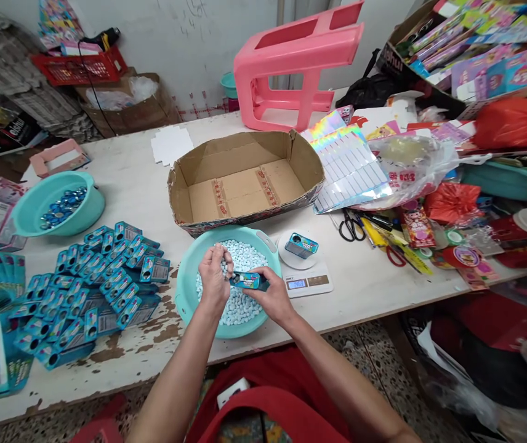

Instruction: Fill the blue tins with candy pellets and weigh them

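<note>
My right hand (273, 296) grips a small blue candy box (246, 280), lettered "caramelo macizo", held level over the turquoise basin (185, 301). Curled at the left end of that box is my left hand (215, 275), its fingers closed around a few pale candies. Many more of these small, pale blue-white candies (240, 309) fill the basin beneath both hands. Just right of the basin, a similar blue box (301, 245) lies on the round plate of a white kitchen scale (312, 283), whose display is lit.
Behind the basin stands an open cardboard tray (240, 184). Several blue boxes (116, 277) crowd the table's left, near a turquoise bowl (92, 209) of shiny blue wrapped pieces. Scissors (352, 226), pens and packets clutter the right. A pink stool (291, 55) lies on its side behind.
</note>
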